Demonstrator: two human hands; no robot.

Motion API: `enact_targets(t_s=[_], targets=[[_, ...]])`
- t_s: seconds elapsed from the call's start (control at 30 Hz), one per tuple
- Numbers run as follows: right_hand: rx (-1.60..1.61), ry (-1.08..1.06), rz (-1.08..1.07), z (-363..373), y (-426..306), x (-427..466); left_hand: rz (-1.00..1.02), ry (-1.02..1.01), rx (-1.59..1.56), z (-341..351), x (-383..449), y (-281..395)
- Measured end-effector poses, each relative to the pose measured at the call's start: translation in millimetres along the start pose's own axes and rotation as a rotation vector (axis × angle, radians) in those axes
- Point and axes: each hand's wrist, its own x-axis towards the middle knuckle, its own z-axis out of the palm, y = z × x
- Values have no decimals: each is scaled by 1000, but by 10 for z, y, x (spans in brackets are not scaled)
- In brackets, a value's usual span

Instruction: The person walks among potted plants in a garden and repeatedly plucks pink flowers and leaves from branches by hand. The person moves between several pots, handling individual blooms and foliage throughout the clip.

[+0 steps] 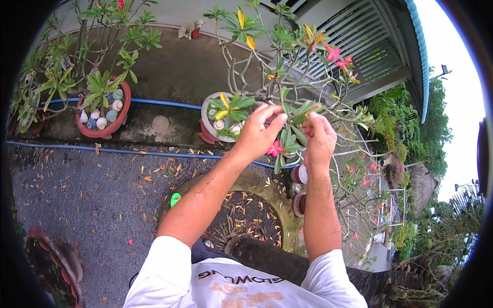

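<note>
A desert rose plant (265,65) with bare, branching grey stems, green leaves and pink flowers spreads in front of me. My left hand (260,131) is raised among its leaves, thumb and fingers curled close to a stem. Leaves hide part of the fingertips, so whether they grip is unclear. To its right, my right hand (319,136) pinches the end of a leafy shoot (302,111) between thumb and forefinger. Just below and between the hands hangs a pink flower (275,148). Behind the left hand stands a round pot (205,111) holding pale shells or stones.
Left stands a red pot (128,96) with another leafy plant. Blue hoses (169,102) run along the ground. A round planter ring (246,181) and a thick trunk (269,258) lie below my arms. A dog (186,29) sits by the far wall. Fallen leaves dot the paving.
</note>
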Motion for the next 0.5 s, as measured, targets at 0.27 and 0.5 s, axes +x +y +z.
enact_targets(t_s=[0.27, 0.5], targets=[[-213, 140, 125, -351, 660, -254, -288, 476, -204, -534, -1023, -324], [-180, -408, 483, 598, 1376, -700, -306, 0, -65, -1495, -89, -261]])
